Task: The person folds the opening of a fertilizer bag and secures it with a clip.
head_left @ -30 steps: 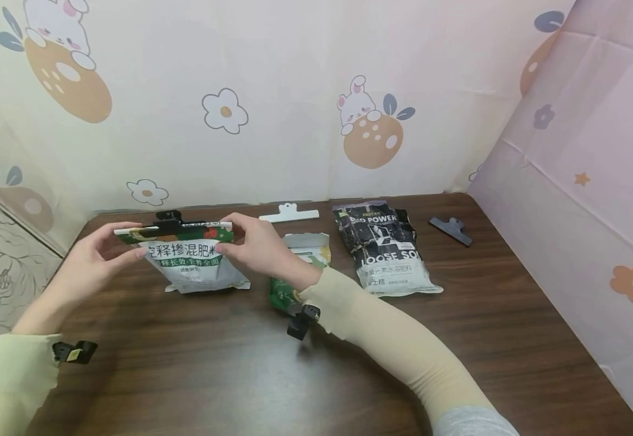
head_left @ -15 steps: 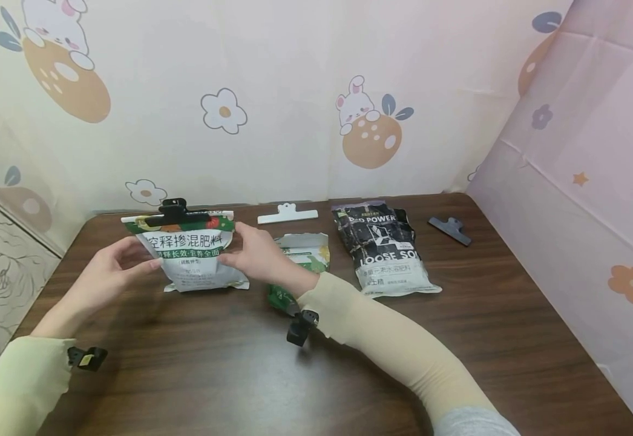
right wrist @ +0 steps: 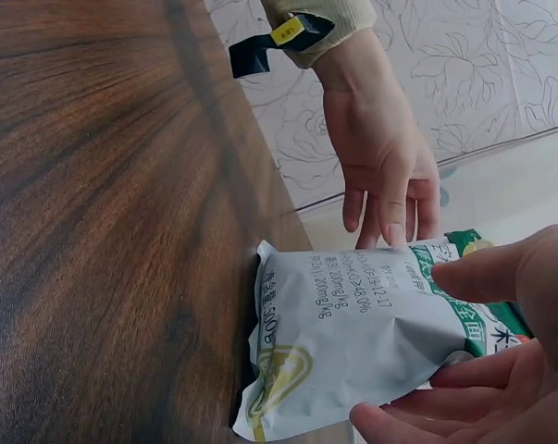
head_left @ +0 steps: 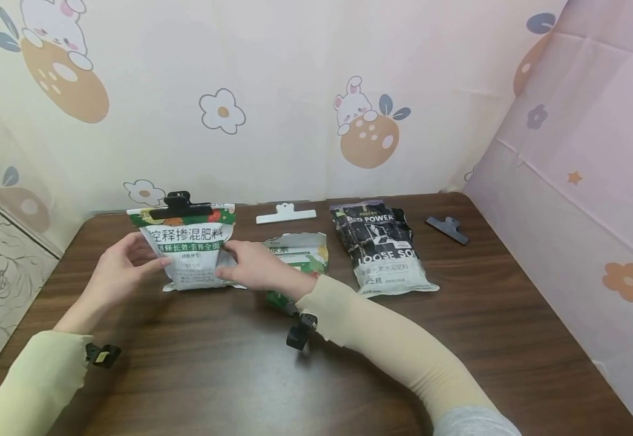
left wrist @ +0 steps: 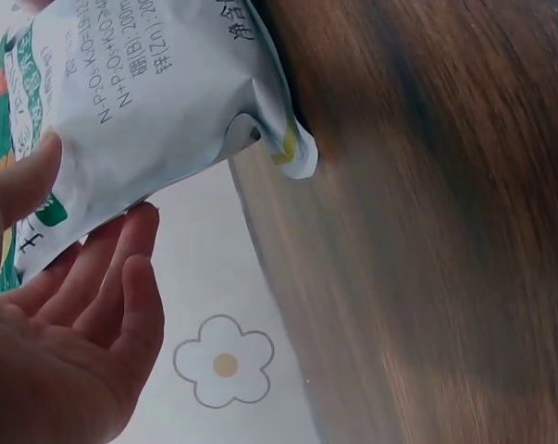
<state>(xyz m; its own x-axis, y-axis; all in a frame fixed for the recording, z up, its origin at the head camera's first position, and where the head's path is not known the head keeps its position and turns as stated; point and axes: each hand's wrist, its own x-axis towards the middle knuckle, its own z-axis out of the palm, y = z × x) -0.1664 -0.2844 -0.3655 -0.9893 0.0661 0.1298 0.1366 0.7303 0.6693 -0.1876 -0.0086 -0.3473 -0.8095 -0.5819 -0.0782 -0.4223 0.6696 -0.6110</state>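
Note:
A white and green fertilizer bag stands upright at the left of the table, its folded top held by a black clip. My left hand holds the bag's left side, thumb on the front and fingers round the edge. On the other side, my right hand holds it with thumb in front and fingers partly hidden behind. In the left wrist view the left hand's fingers lie along the bag's side. The right wrist view shows both hands about the bag.
Behind my right forearm lies a second green and white bag, partly covered. A black and white soil bag lies right of it. A white clip lies at the back, a dark grey clip at the right. Patterned cloth backs the brown table.
Both hands have slid down from the bag's clipped top to its sides. The bag now stands taller, its top and black clip raised and tilted more upright.

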